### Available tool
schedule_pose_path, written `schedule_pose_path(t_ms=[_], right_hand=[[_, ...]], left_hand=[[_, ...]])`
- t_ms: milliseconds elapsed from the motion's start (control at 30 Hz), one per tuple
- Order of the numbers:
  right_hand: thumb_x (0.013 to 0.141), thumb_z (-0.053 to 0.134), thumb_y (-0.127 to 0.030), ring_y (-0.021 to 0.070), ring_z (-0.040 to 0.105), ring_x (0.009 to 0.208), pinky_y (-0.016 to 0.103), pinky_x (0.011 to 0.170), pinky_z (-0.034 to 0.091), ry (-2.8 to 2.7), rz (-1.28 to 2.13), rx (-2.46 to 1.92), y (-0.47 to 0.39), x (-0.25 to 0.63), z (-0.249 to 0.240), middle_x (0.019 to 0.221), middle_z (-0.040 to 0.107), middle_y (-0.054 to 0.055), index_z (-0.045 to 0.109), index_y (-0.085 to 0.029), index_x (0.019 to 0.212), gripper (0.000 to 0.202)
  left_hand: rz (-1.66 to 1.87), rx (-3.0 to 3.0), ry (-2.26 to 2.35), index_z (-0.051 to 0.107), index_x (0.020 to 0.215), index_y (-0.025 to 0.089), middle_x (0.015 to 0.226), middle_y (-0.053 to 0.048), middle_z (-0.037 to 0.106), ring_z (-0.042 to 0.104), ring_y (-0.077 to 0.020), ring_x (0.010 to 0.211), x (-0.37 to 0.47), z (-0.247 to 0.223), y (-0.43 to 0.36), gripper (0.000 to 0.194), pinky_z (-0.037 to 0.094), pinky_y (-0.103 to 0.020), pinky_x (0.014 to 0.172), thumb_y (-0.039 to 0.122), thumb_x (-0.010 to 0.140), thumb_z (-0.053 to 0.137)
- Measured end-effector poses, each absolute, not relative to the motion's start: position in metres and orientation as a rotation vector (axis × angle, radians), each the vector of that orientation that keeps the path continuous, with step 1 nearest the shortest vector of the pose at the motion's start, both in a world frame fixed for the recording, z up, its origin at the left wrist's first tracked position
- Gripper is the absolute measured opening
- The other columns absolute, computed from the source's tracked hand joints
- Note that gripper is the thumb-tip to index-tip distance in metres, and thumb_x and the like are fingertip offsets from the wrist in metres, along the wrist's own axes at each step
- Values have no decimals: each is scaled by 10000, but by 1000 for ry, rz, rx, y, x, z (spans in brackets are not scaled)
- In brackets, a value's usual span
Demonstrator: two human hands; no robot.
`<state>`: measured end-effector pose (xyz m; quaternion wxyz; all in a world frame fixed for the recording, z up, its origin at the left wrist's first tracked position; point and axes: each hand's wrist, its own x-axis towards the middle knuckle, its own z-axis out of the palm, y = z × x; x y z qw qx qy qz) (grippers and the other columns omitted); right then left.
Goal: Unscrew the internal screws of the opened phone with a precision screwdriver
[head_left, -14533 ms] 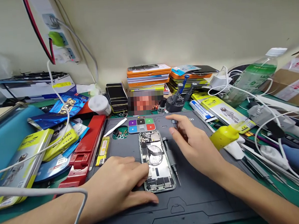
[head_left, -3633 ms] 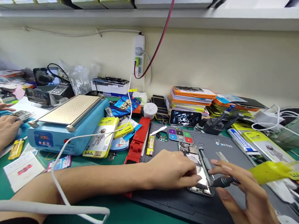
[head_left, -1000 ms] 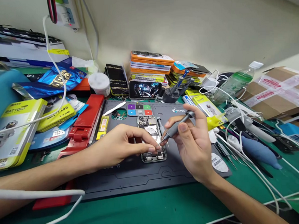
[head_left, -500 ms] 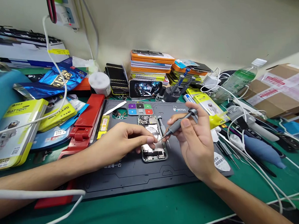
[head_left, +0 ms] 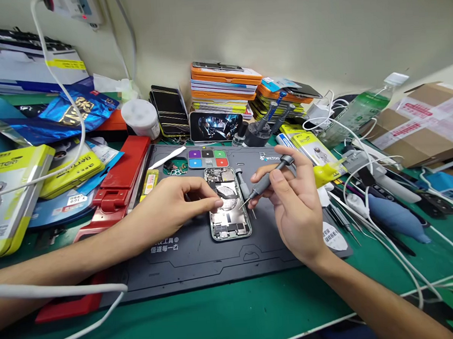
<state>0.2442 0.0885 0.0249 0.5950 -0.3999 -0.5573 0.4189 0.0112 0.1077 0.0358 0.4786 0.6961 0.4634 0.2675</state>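
Observation:
An opened phone (head_left: pixel 231 217), its inner parts bare, lies on a dark grey work mat (head_left: pixel 216 263). My left hand (head_left: pixel 182 199) hovers at the phone's left side, thumb and forefinger pinched together; anything between them is too small to make out. In my right hand (head_left: pixel 294 201), to the right of the phone, I grip a grey precision screwdriver (head_left: pixel 264 184). Its thin tip points down and left over the phone's right edge. A second grey screwdriver (head_left: pixel 243 185) lies on the mat along the phone's right side, partly behind the first.
Behind the phone sit a coloured magnetic tray (head_left: pixel 207 159) and a propped phone playing video (head_left: pixel 215 126). A red clamp (head_left: pixel 121 180) and battery packs (head_left: pixel 15 195) crowd the left. On the right are a tool holder (head_left: pixel 257 135), tweezers (head_left: pixel 343 219), cables and a blue air blower (head_left: pixel 398 218).
My left fingertips have drawn left, away from the screwdriver's tip that they were close to. The right hand keeps its hold on the screwdriver. The whole view has shifted slightly.

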Motion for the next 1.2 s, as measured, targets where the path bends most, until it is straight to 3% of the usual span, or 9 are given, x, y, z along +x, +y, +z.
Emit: schedule_pose_path(t_ms=[133,433,633,967,1067,1200], right_hand=[[1076,594,-317,170,645,690,302,562,595,-1357,932,-964,88,248,28,923,692,-1,527,-336,1362,295],[1074,625,-258,184,621,775,284,537,541,-1490,898,-974,91,260,26,872,702,9,581,-321,1361,297],[1107,586,-260,178,638,778,303,575,574,-1568,920,-993,87,260,19,945,721,20,568,-342,1426,330],[1108,588,-283,207,649,781,374,614,577,-1644,849,-1062,85,263,15,960,717,25,546,-367,1479,382],[1102,602,-284,210,654,782,373,611,575,-1649,857,-1057,85,262,15,950,719,35,557,-360,1483,392],[1103,601,-295,210,654,773,345,564,559,-1614,911,-1044,85,261,17,935,722,41,576,-362,1466,370]], left_hand=[[644,1726,1180,794,807,218,736,24,759,615,-152,681,12,37,109,288,464,-265,692,453,965,741],[594,1715,1153,723,852,220,817,30,767,641,-148,754,13,35,105,351,446,-250,709,425,1091,567],[554,1805,1258,614,789,228,723,46,679,589,-146,674,9,32,102,448,404,-266,655,516,1113,500],[516,2116,1405,446,685,218,561,62,481,417,-117,503,13,33,102,431,248,-270,526,407,1072,473],[526,2122,1375,430,684,215,590,61,496,421,-113,530,13,35,102,415,264,-259,525,381,1056,508],[541,2075,1297,574,769,214,724,48,624,558,-128,659,10,34,101,366,376,-243,603,403,1082,555]])
